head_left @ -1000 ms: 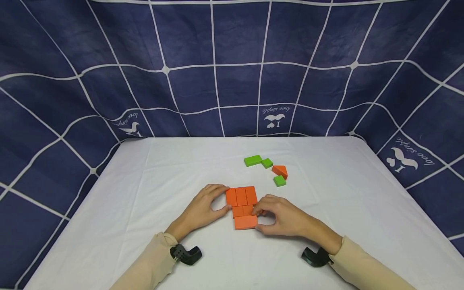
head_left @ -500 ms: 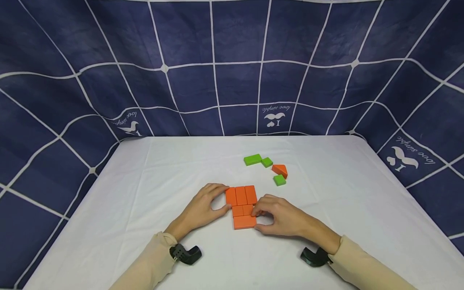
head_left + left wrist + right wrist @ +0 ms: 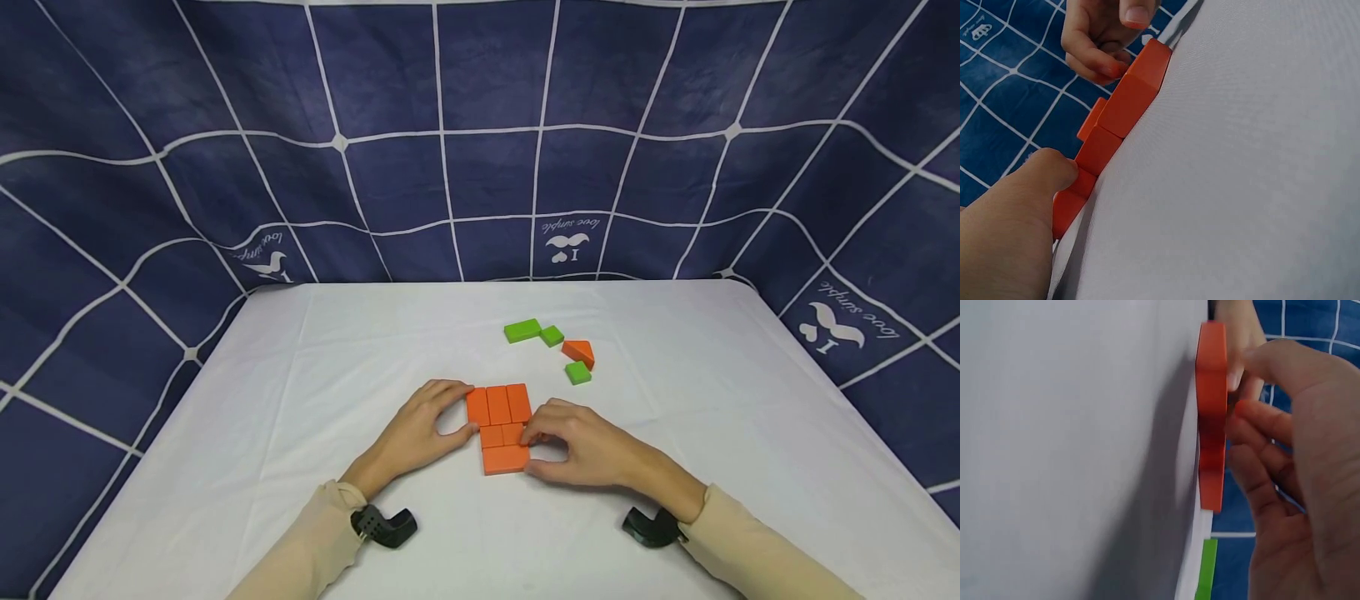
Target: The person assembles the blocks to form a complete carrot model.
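Observation:
Orange wooden blocks lie flat and close together in the head view. Three upright rectangles form the back row [image 3: 498, 406], two small blocks [image 3: 491, 437] sit in the middle, and a long block [image 3: 505, 461] lies crosswise in front. My left hand [image 3: 418, 432] is at their left side, its index finger by the back left corner and its thumb by the middle row. On the right, my right hand [image 3: 581, 446] touches the right small block with bent fingers, and its thumb is at the long block's right end. Those fingers partly hide the small block.
Beyond the blocks lie a green rectangle [image 3: 522, 331], a small green block [image 3: 552, 336], an orange triangular block [image 3: 578, 352] and another small green block [image 3: 578, 372]. A white cloth [image 3: 375, 350] covers the table; a blue checked curtain [image 3: 487, 175] stands behind it.
The long front block has shifted slightly left, with my right thumb following at its end. My left hand and the other blocks have stayed nearly still.

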### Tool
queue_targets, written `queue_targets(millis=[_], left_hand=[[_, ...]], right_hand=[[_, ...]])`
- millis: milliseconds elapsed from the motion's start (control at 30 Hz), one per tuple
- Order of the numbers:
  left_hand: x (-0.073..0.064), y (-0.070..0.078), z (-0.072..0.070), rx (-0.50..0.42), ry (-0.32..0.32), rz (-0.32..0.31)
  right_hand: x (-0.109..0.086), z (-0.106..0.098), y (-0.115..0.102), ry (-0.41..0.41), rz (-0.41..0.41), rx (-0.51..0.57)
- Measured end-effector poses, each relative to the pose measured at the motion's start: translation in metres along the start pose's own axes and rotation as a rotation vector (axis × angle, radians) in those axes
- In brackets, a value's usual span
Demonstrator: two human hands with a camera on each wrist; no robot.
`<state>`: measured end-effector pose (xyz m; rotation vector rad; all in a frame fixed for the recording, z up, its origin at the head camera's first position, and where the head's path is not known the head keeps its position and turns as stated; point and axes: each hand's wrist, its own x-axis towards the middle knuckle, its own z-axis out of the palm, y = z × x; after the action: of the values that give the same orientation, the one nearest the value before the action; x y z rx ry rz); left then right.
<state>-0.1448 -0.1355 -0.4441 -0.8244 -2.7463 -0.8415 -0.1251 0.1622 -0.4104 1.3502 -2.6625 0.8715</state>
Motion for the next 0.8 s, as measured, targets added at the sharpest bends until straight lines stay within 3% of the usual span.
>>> queue_targets(millis=[267,400,500,800], left_hand=[[0.001,0.0,0.0,-0.006,0.001,0.005],[0.001,0.0,0.0,-0.006,0.001,0.005],[0.001,0.0,0.0,-0.008,0.0,0.005],[0.0,0.001,-0.001,-0.01,0.003,0.001]], right_hand=[[0.002,-0.018,0.025,0.193,0.119,0.026],[0.003,-0.03,0.044,0.278,0.167,-0.021],[0.004,-0.04,0.057,0.295,0.197,-0.059],[0.009,-0.063,0.085,0.242,0.314,-0.092]])
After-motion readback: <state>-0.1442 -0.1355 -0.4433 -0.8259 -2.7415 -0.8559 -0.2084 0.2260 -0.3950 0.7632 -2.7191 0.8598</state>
